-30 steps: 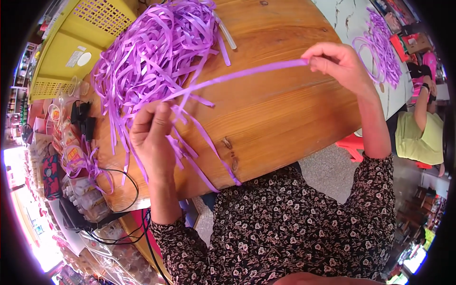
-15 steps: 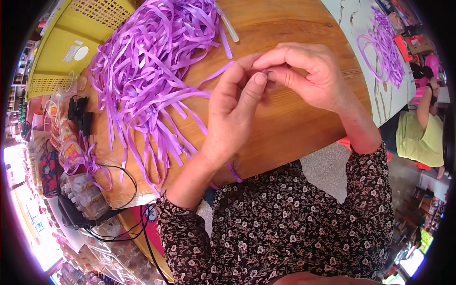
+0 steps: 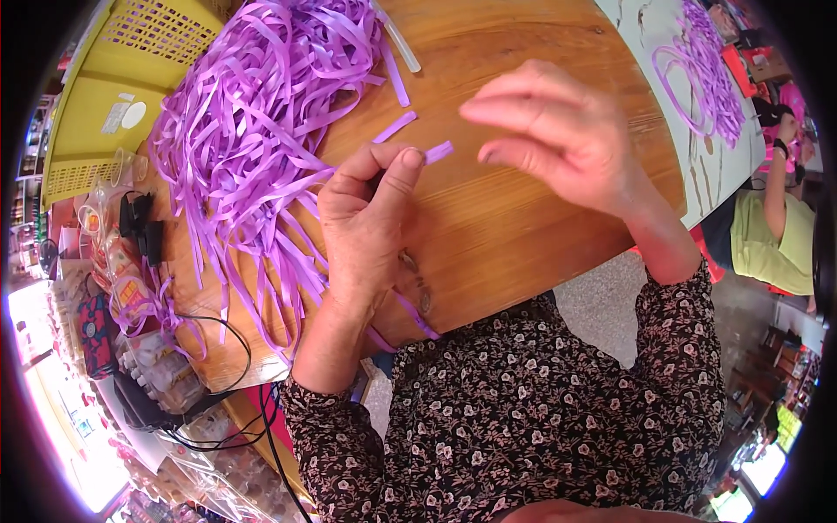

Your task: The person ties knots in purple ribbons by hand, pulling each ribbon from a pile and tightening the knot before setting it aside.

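Note:
Between thumb and forefinger, my left hand [image 3: 366, 218] pinches a purple ribbon [image 3: 438, 152], whose short end sticks out to the right past the thumb tip. To the right of that end, my right hand [image 3: 558, 139] hangs above the table with thumb and fingers apart and nothing visible between them. A large tangled heap of purple ribbons [image 3: 261, 105] covers the table's left side, with loose strands trailing toward the near edge. Part of the pinched ribbon is hidden by my left hand.
The wooden table [image 3: 523, 227] has a curved right edge. A yellow basket [image 3: 87, 113] stands at the far left, above black cables and small packages. A clear stick [image 3: 401, 44] lies by the heap. On a white table [image 3: 645, 52] rests another ribbon bundle [image 3: 711, 87]; a person sits nearby.
My hands were together at the fingertips and have come apart. The left hand moved left with the ribbon, its end now showing; the right hand opened.

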A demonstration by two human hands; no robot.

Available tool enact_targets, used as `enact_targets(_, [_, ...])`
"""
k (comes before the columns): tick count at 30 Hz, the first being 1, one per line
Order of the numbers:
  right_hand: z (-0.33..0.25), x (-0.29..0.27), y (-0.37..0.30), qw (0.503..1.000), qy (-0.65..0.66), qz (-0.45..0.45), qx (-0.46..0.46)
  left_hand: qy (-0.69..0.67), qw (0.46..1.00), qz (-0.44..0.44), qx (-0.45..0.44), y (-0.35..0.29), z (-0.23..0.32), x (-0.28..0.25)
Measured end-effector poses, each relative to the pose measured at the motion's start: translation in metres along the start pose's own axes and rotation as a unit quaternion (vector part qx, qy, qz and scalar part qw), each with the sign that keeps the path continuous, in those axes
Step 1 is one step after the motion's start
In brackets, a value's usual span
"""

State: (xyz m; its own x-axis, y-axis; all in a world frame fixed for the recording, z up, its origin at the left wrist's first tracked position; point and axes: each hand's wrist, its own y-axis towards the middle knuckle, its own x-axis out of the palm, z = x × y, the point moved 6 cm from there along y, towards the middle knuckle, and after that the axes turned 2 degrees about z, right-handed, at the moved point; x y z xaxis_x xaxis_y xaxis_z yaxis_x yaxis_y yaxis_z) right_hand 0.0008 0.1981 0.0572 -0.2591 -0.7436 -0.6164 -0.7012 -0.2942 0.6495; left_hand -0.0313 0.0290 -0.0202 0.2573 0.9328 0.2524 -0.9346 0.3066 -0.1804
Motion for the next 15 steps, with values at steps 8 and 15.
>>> enact_targets(8, [-0.016, 0.024, -0.01, 0.987, -0.091, -0.003, -0.132, -0.006, 0.999, -0.032, 0.006, -0.002, -0.005, 0.01])
enact_targets(15, [-0.017, 0.029, -0.014, 0.982, -0.123, 0.024, -0.142, -0.049, 0.997, -0.043, -0.034, 0.002, -0.011, 0.014])
